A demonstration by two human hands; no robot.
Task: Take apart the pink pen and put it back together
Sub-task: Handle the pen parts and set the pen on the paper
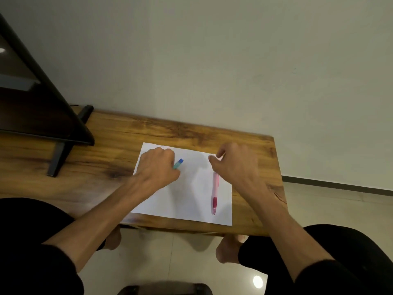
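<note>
Lying whole on the paper (187,199), the pink pen (215,189) wanted both ends gripped; right hand (236,165) hovered, fingers curled (left hand (158,167) fisted a blue pen (178,163)).

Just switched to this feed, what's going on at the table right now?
A person sits at a wooden table with a white sheet of paper in front of them. The left hand is closed around a teal pen with a blue end. The pink pen lies whole on the sheet, tip toward the person. The right hand hovers just above its far end, fingers curled, no grip on it yet.
</note>
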